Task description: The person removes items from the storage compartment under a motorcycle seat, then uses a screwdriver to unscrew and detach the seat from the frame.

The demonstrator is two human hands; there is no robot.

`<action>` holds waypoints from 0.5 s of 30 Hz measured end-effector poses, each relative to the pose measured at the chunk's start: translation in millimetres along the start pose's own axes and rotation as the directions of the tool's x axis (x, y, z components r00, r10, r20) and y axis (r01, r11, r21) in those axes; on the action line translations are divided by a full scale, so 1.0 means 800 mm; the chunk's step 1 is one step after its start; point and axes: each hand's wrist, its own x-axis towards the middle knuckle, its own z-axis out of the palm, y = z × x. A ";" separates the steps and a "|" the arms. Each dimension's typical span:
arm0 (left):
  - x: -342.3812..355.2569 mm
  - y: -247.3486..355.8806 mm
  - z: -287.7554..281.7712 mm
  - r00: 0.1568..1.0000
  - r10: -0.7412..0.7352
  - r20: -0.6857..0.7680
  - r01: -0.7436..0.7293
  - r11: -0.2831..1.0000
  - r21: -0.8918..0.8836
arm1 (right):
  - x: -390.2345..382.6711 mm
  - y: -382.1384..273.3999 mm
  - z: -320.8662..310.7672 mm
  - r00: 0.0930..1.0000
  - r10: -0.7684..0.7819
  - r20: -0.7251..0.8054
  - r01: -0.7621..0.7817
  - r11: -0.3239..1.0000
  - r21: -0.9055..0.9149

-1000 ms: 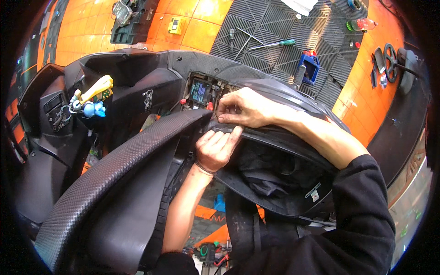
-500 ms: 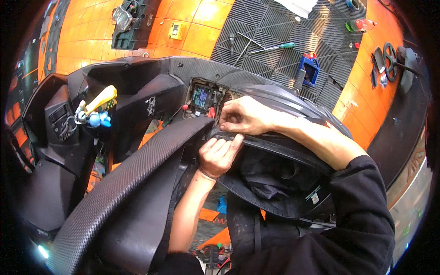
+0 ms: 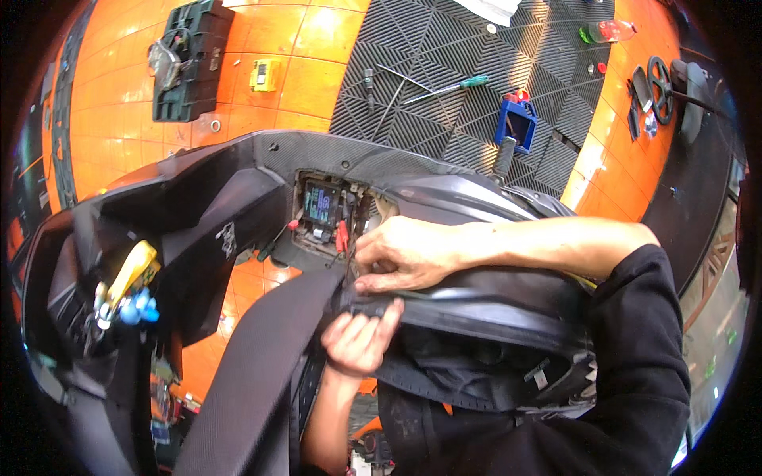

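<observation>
A black scooter fills the view, its textured seat (image 3: 262, 349) tipped up to the left of the under-seat bucket (image 3: 452, 357). At the bucket's front end, by the seat's hinge side, my left hand (image 3: 359, 341) is closed with fingers curled against a dark part. Just above it my right hand (image 3: 413, 254) reaches across with bent fingers and thumb closed; what both hands grip is hidden beneath them. Beside my right fingers lies an open compartment holding a battery (image 3: 321, 202) with a lit display and a red terminal cover (image 3: 342, 236).
Keys with a yellow and blue charm (image 3: 131, 278) hang at the left. Beyond the scooter lie a dark toolbox (image 3: 190, 67), a yellow box (image 3: 265, 74), a green-handled screwdriver (image 3: 448, 89), a blue tray (image 3: 516, 127) and a bottle (image 3: 611, 32).
The view has shifted, so the scooter sits lower in the picture. My right hand has turned, its thumb now stretched lower toward my left hand. Both hands stay at the same spot.
</observation>
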 end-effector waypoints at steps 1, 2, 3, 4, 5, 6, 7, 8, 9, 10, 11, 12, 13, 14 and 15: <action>-0.004 0.000 0.002 1.000 -0.002 -0.002 0.002 1.000 0.011 | 0.005 0.007 -0.021 0.998 0.057 0.022 -0.057 0.998 -0.013; -0.013 0.000 0.003 1.000 -0.019 -0.004 0.019 0.999 0.034 | 0.018 0.024 -0.045 0.993 0.105 0.057 -0.104 0.994 -0.020; -0.019 0.002 0.000 0.999 -0.038 0.034 0.036 0.999 0.039 | 0.029 0.059 -0.068 0.985 0.158 -0.069 -0.165 0.981 -0.102; -0.021 0.004 -0.003 0.996 -0.055 0.073 0.052 0.998 0.044 | 0.035 0.118 -0.096 0.949 0.224 -0.223 -0.266 0.946 -0.183; -0.020 0.007 -0.009 0.988 -0.084 0.129 0.080 0.996 0.038 | 0.042 0.177 -0.124 0.885 0.285 -0.369 -0.383 0.895 -0.228; -0.019 0.009 -0.014 0.977 -0.109 0.185 0.105 0.994 0.029 | 0.043 0.232 -0.154 0.708 0.491 -0.508 -0.632 0.762 -0.143; -0.010 0.012 -0.025 0.962 -0.079 0.262 0.081 0.997 0.006 | 0.020 0.320 -0.187 0.564 0.445 -0.696 -0.764 0.600 -0.236; -0.006 0.010 -0.030 0.944 -0.068 0.322 0.077 0.997 -0.014 | 0.002 0.377 -0.217 0.473 0.598 -0.647 -0.862 0.467 -0.198; 0.011 0.006 -0.027 0.926 -0.074 0.369 0.117 0.988 -0.096 | -0.036 0.438 -0.242 0.331 0.634 -0.699 -0.941 0.273 -0.198; 0.018 0.001 -0.016 0.963 -0.058 0.265 0.093 0.988 -0.123 | -0.059 0.483 -0.251 0.256 0.682 -0.686 -0.967 0.196 -0.166; 0.021 0.000 -0.021 0.928 -0.104 0.357 0.170 0.972 -0.159 | -0.069 0.516 -0.250 0.213 0.748 -0.628 -0.977 0.148 -0.156; 0.025 0.004 -0.039 0.877 -0.151 0.455 0.261 0.947 -0.189 | -0.061 0.531 -0.236 0.170 0.805 -0.568 -0.983 0.101 -0.151; 0.028 0.007 -0.053 0.821 -0.163 0.547 0.332 0.916 -0.225 | -0.064 0.552 -0.230 0.155 0.830 -0.536 -0.980 0.063 -0.186; 0.033 0.008 -0.067 0.755 -0.170 0.633 0.404 0.881 -0.246 | -0.071 0.575 -0.224 0.150 0.846 -0.512 -0.973 0.034 -0.229; 0.041 0.001 -0.069 0.762 -0.150 0.630 0.384 0.888 -0.252 | -0.081 0.600 -0.219 0.143 0.859 -0.492 -0.962 0.004 -0.274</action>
